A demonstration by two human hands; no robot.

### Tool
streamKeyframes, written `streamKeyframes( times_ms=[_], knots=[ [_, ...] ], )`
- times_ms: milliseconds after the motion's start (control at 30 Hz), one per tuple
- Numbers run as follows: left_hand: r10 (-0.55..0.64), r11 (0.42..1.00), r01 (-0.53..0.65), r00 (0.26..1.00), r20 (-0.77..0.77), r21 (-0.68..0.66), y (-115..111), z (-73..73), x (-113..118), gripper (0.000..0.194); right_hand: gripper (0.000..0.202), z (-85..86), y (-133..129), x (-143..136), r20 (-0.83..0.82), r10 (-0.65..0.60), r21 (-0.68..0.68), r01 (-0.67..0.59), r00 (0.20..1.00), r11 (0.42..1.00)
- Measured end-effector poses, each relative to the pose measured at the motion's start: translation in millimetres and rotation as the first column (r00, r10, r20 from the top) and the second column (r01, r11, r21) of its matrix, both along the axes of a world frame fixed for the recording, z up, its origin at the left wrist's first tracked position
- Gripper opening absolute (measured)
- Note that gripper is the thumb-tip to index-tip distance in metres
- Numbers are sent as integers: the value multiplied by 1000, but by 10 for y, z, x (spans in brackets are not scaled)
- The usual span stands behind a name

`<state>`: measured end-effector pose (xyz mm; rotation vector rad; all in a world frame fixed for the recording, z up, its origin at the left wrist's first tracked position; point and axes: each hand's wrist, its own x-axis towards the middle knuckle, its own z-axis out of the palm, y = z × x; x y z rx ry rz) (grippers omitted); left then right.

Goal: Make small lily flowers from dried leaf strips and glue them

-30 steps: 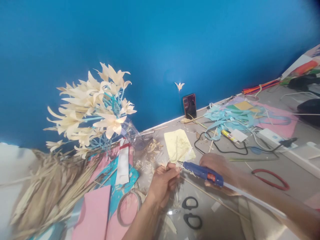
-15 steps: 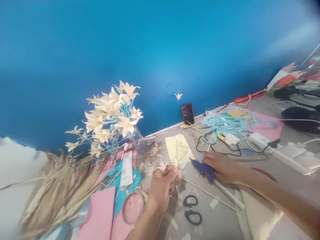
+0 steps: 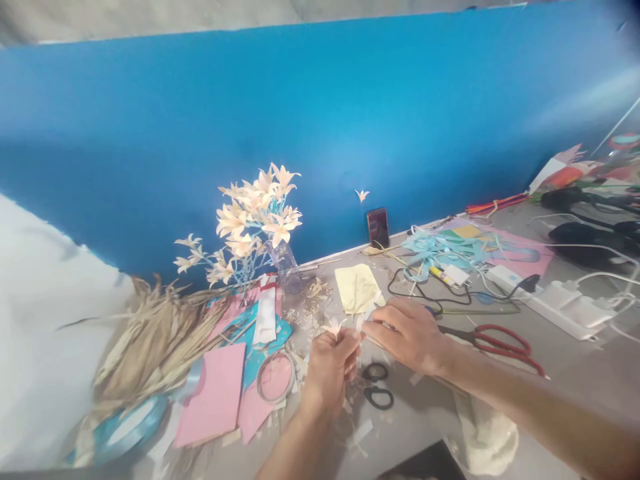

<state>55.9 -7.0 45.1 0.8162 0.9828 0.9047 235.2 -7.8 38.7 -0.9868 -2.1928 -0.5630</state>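
Observation:
My left hand [image 3: 330, 370] is closed, thumb against the fingers, on a small cream artificial flower [image 3: 334, 327] whose petals show above the knuckles. My right hand [image 3: 407, 337] has its fingertips drawn together right beside the left thumb; what they pinch, if anything, is too small to make out. A thin stick seen earlier is mostly hidden behind the right hand. Of the blue glue gun, only a small bit [image 3: 434, 311] shows behind the right hand. Below the hands lie black scissor handles [image 3: 379, 398]. A pale yellow paper square [image 3: 357, 290] lies just beyond the fingers.
A vase [image 3: 286, 267] of cream flowers [image 3: 255, 213] stands left. Dried husks [image 3: 155, 347], pink sheets [image 3: 213, 393] and a tape roll [image 3: 275, 378] lie there too. To the right are red-handled scissors [image 3: 505, 343], blue ribbons [image 3: 440, 247] and a power strip [image 3: 550, 303]. A phone [image 3: 378, 228] leans on the wall.
My right hand has let go of the glue gun and moved left to meet my left hand. The left hand keeps its hold on the flower. The view has shifted, showing more wall top.

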Motion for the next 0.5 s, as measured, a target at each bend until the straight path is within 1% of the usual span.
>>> streamKeyframes(
  times_ms=[100, 233, 300, 333, 367, 400, 433, 500],
  knots=[
    [-3, 1000, 3, 1000, 5, 9, -43, 1, -4, 42, 20, 17, 10, -24, 23, 14, 36, -14, 1000, 999],
    [-31, 999, 30, 999, 26, 36, -76, 8, 3, 42, 21, 11, 27, -25, 19, 38, 43, -39, 999, 998],
    [16, 998, -19, 998, 60, 58, -85, 15, -3, 37, 19, -3, 47, -9, -59, 17, 6, -17, 998, 1000],
    [61, 996, -66, 995, 80, 62, -89, 15, -12, 36, 18, -11, 60, 3, -146, -13, -35, 8, 989, 999],
    [112, 991, -118, 989, 99, 59, -91, 12, -25, 36, 16, -18, 74, 15, -260, -58, -97, 34, 964, 995],
    [154, 986, -160, 982, 109, 53, -92, 5, -42, 37, 15, -26, 86, 25, -389, -112, -176, 46, 914, 983],
    [178, 981, -184, 978, 108, 54, -93, -6, -62, 37, 14, -33, 98, 32, -515, -171, -258, 39, 840, 965],
    [164, 982, -170, 984, 66, 86, -94, -37, -106, 34, 17, -45, 109, 29, -706, -279, -397, -37, 651, 917]
  ],
)
